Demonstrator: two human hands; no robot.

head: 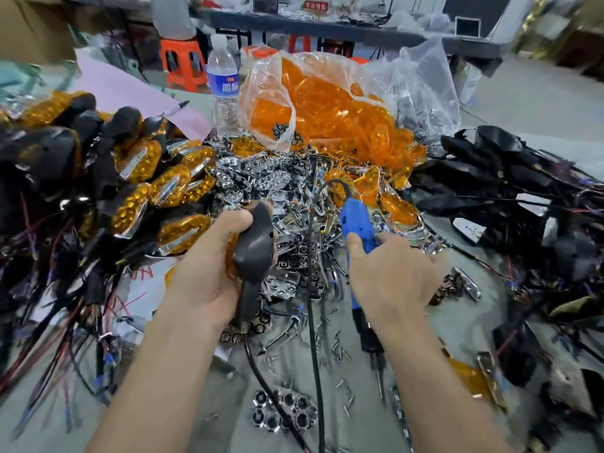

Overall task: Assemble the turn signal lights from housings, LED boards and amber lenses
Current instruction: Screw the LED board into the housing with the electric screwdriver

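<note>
My left hand (209,266) grips a black turn signal housing (253,246) by its body, back side up, with its stalk and black wire hanging down toward me. My right hand (392,276) holds a blue electric screwdriver (358,223), whose black tip (379,371) points down at the table near loose screws (340,351). A heap of chrome reflectors and LED boards (281,178) lies just beyond both hands. Loose amber lenses (369,188) spill from a clear bag of amber lenses (327,106).
Finished amber-lensed signals with wires (157,184) are piled at the left. Black empty housings (510,178) are heaped at the right. A water bottle (224,83) stands behind the heap. Chrome reflector pieces (284,410) lie near the front edge.
</note>
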